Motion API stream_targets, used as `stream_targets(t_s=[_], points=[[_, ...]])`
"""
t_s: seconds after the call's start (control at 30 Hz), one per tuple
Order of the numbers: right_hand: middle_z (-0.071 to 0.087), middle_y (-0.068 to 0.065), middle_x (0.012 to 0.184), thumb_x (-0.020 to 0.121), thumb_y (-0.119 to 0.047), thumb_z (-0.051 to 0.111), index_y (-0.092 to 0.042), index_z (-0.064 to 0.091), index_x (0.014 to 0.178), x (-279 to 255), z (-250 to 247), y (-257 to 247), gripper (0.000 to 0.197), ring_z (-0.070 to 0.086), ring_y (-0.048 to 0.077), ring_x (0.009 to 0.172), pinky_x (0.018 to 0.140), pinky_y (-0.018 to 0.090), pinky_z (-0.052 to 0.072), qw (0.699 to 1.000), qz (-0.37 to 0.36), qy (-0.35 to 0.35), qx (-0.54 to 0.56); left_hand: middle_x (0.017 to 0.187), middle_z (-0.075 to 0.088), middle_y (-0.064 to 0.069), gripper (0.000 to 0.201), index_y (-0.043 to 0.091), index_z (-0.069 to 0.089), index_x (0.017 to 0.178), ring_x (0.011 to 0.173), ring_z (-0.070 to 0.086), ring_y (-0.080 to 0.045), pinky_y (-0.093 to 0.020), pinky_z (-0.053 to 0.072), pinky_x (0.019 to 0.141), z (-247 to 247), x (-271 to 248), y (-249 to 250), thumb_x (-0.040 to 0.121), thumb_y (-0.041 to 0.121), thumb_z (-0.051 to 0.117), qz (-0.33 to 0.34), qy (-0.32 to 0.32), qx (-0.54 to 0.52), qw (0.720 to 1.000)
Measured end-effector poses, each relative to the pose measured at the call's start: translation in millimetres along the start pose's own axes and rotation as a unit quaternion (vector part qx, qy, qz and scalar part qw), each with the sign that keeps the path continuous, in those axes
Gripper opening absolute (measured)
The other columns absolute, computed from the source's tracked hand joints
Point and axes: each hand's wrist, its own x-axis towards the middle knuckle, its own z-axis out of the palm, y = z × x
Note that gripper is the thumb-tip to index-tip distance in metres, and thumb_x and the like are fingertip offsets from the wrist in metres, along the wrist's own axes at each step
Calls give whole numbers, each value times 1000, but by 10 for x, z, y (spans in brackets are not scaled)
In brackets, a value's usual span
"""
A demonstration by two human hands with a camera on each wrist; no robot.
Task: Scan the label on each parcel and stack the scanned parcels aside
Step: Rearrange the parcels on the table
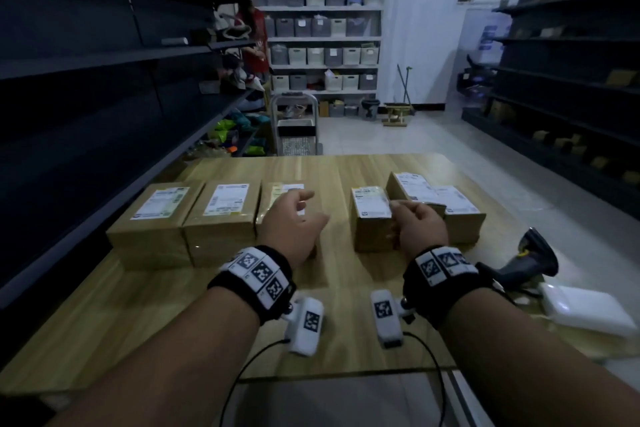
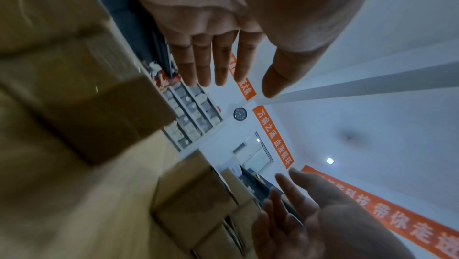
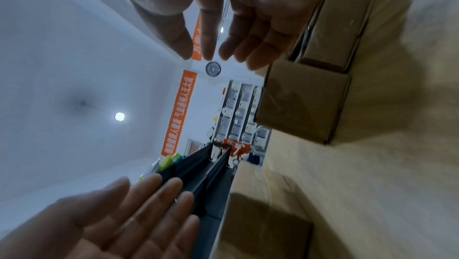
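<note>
Several brown cardboard parcels with white labels lie on the wooden table (image 1: 194, 315). Three stand in a row at the left (image 1: 156, 218), (image 1: 225, 215), (image 1: 277, 194). A smaller parcel (image 1: 369, 218) stands in the middle, with more parcels (image 1: 450, 204) behind it on the right. My left hand (image 1: 311, 208) hovers over the third parcel with its fingers relaxed, holding nothing. My right hand (image 1: 407, 218) is at the right side of the smaller parcel, fingers loosely curled and empty. The wrist views show the left hand (image 2: 238, 84) and right hand (image 3: 208, 55) empty.
A black handheld scanner (image 1: 533, 260) lies at the table's right edge beside a white device (image 1: 585, 308). Dark shelving (image 1: 86, 80) runs along the left, and more shelves (image 1: 571, 80) on the right. A person in red (image 1: 254, 42) stands far back by white shelves.
</note>
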Motion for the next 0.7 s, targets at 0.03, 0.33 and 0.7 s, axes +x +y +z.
stream_targets(t_s=[0.03, 0.33, 0.7], points=[[74, 4, 85, 97, -34, 74, -19, 75, 107, 33, -83, -45, 18, 71, 22, 73, 67, 37, 62, 1000, 5, 17, -1, 149, 66, 0, 55, 27, 63, 150, 134, 63, -16, -44, 54, 115, 128, 3, 10, 99, 36, 80, -14, -14, -25, 999], [75, 3, 115, 84, -44, 78, -26, 70, 128, 521, -545, -169, 47, 74, 27, 99, 95, 44, 62, 991, 50, 121, -18, 161, 60, -2, 59, 23, 56, 158, 148, 56, -21, -39, 51, 113, 803, 122, 198, 104, 42, 73, -50, -33, -70, 996], [76, 4, 121, 78, -55, 67, -24, 71, 134, 766, -554, -30, 64, 73, 29, 105, 96, 51, 62, 992, 74, 73, -71, 108, 71, 3, 50, 14, 71, 125, 101, 67, -19, -34, 45, 80, 1400, 354, 727, 113, 58, 48, 9, -140, -36, 989]])
